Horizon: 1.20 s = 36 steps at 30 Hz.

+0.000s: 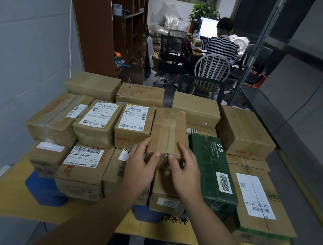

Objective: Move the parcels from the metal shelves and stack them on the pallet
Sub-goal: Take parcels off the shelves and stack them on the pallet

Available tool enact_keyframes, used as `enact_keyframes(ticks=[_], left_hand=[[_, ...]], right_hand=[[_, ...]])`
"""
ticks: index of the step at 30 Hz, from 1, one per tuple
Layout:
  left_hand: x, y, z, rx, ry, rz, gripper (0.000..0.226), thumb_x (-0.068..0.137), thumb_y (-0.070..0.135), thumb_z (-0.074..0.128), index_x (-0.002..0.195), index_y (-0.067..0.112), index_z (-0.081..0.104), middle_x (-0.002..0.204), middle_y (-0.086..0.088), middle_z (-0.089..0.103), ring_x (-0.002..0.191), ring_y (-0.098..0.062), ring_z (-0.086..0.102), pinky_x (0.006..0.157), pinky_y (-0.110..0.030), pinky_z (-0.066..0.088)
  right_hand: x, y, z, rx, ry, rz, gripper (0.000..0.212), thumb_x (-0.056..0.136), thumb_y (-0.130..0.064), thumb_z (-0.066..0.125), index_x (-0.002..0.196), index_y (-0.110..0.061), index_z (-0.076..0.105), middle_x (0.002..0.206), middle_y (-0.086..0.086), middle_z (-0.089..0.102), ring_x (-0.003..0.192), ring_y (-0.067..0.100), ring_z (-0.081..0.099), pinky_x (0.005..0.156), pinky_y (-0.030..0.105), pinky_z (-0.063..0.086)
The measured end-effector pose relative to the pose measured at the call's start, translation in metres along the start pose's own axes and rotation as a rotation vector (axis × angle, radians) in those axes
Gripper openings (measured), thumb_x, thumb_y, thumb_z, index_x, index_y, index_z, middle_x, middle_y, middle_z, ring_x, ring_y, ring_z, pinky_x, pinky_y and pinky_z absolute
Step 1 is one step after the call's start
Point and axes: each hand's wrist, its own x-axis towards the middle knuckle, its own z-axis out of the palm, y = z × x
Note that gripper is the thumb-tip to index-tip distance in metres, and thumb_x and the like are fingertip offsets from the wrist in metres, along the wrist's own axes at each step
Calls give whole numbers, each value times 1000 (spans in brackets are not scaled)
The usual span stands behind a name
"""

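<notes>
A plain brown taped parcel (167,133) lies on top of the stack, in its middle. My left hand (140,168) and my right hand (184,174) hold its near end, thumbs on the top edge and fingers round its two near corners. Several cardboard parcels surround it: labelled ones (133,125) to the left, a dark green box (212,167) right beside it on the right, a large brown box (245,132) at the far right. The stack stands on a blue pallet (44,188) covered with yellow cardboard (15,196).
A grey wall runs along the left, a glass partition (293,69) along the right. Behind the stack stand a brown shelf unit (114,18), office chairs (173,53) and a seated person (220,44) at a desk with a monitor.
</notes>
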Motion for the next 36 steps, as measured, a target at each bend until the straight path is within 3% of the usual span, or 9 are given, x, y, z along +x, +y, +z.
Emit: enact_keyframes(ticks=[3,7,10,14,18,24,28,33,36], left_hand=[[-6,2,-6,-19,1,44,50,98,30,63,146,27,49,141,7,47,129,-9,49,110,-36,45],[-14,10,-15,2,-2,135,47,99,28,62,145,28,50,145,13,44,132,-4,44,104,-15,34],[-20,18,-18,-8,-21,220,46,99,25,63,143,27,52,144,15,45,133,1,41,107,-14,31],[-35,25,-14,-17,-98,308,45,99,23,63,142,27,53,141,17,45,129,13,39,105,-6,29],[-55,30,1,-45,-215,352,45,99,22,63,142,27,53,141,14,48,128,13,40,103,-2,29],[-104,44,43,-141,-426,376,44,99,21,62,141,29,53,141,10,49,132,0,44,107,-13,34],[-152,69,78,-187,-566,419,44,99,18,62,141,27,53,141,10,48,134,-4,45,110,-23,37],[-234,99,114,-248,-740,500,43,98,20,61,140,22,54,141,4,51,132,-8,46,113,-36,40],[-298,117,126,-270,-871,504,45,99,22,60,143,28,50,144,6,48,135,-11,45,113,-38,40]], right_hand=[[-6,0,-1,23,21,-1,49,99,-30,62,146,-28,51,153,-6,41,140,11,39,117,35,35],[-13,-4,-4,12,59,-25,46,99,-29,61,144,-27,53,151,-7,43,139,10,39,114,30,34],[-22,-9,-8,22,88,-41,45,100,-29,60,144,-28,52,152,-6,43,139,8,38,110,25,33],[-40,-8,-20,48,188,-67,43,101,-28,59,143,-28,53,149,-7,46,136,2,39,117,33,35],[-67,3,-42,18,303,-63,42,101,-30,58,142,-27,55,146,-7,50,138,5,42,116,38,37],[-132,25,-94,-17,489,10,38,102,-30,57,139,-29,56,140,-15,52,133,4,46,112,43,42],[-191,36,-143,-56,647,82,37,102,-27,57,139,-28,56,136,-14,52,131,5,48,106,29,45],[-284,48,-203,-126,837,126,37,101,-28,59,138,-29,57,136,-15,51,130,6,49,111,36,43],[-351,51,-234,-151,940,172,37,101,-27,60,138,-28,57,138,-12,53,132,9,50,105,22,43]])
